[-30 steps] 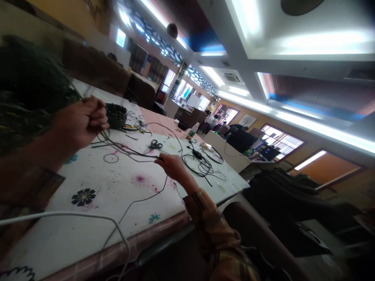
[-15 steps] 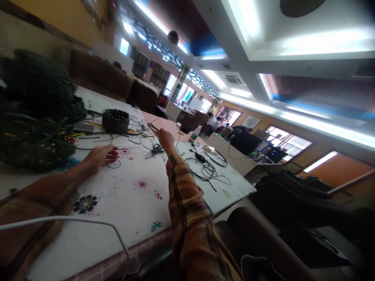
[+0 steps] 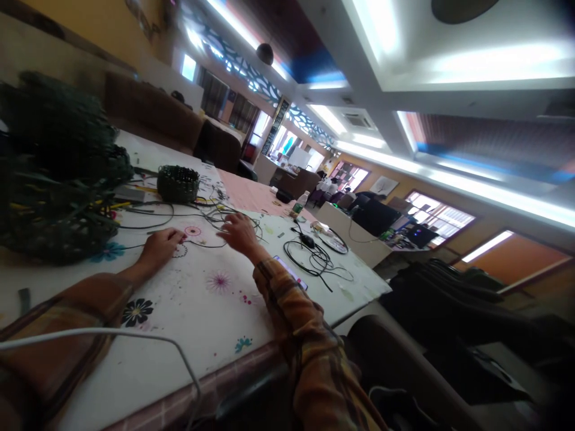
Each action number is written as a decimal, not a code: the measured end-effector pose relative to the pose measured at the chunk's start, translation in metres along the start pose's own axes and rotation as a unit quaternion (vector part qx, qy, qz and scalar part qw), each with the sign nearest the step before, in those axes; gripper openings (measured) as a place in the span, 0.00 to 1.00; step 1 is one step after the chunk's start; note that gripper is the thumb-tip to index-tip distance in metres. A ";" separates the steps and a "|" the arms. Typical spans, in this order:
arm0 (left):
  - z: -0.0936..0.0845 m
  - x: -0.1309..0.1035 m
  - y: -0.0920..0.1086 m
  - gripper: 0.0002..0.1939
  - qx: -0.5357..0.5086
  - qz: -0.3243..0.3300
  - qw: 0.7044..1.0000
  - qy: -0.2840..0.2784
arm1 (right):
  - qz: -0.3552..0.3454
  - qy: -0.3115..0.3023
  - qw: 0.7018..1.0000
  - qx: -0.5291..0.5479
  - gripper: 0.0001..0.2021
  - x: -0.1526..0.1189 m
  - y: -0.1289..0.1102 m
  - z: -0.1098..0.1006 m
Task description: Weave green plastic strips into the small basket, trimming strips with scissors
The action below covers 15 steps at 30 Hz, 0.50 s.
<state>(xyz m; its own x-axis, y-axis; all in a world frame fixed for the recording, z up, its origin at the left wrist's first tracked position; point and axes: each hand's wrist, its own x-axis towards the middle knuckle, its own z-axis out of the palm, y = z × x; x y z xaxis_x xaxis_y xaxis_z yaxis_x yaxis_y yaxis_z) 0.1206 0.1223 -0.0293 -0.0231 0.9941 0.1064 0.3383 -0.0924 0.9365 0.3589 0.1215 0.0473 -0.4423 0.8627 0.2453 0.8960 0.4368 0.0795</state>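
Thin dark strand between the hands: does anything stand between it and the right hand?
Nothing visible does. The thin dark strand runs over the printed tablecloth from beside the left hand to near the right hand; whether the right fingers touch it is unclear.

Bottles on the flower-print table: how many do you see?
1: a clear bottle with a green label, standing near the pink area. Others could be hidden behind the dark woven pile.

Dark strand (image 3: pixel 204 245), flowered white tablecloth (image 3: pixel 188 323), plaid sleeve (image 3: pixel 309 335)
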 end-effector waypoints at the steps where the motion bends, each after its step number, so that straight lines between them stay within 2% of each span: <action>1: 0.000 0.001 0.000 0.15 0.008 0.007 1.000 0.001 | -0.039 -0.018 0.999 0.023 0.10 -0.007 -0.006 0.007; 3: 0.001 0.002 0.000 0.17 0.021 0.019 1.000 0.001 | -0.068 -0.036 0.996 0.047 0.05 -0.014 -0.013 0.017; 4: 0.001 0.002 -0.001 0.17 0.026 0.025 0.999 0.002 | -0.065 -0.036 0.996 0.056 0.02 -0.014 -0.013 0.018; 6: 0.001 0.002 -0.002 0.19 0.034 0.038 0.999 0.002 | -0.030 -0.013 0.997 0.070 0.03 -0.007 -0.008 0.013; 10: 0.000 0.001 -0.004 0.20 0.054 0.074 0.996 -0.009 | 0.058 0.086 0.987 0.125 0.07 0.024 0.014 -0.029; 15: 0.002 0.003 -0.008 0.20 0.100 0.112 0.987 -0.055 | 0.124 0.211 0.943 0.227 0.15 0.052 0.038 -0.094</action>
<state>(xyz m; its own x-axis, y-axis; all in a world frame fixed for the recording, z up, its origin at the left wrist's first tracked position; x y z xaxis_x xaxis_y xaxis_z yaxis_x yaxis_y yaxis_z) 0.1201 0.1260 -0.0374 0.1722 0.9514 0.2553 0.5018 -0.3078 0.8084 0.3735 0.1587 0.1536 -0.0803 0.8165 0.5717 0.8184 0.3815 -0.4299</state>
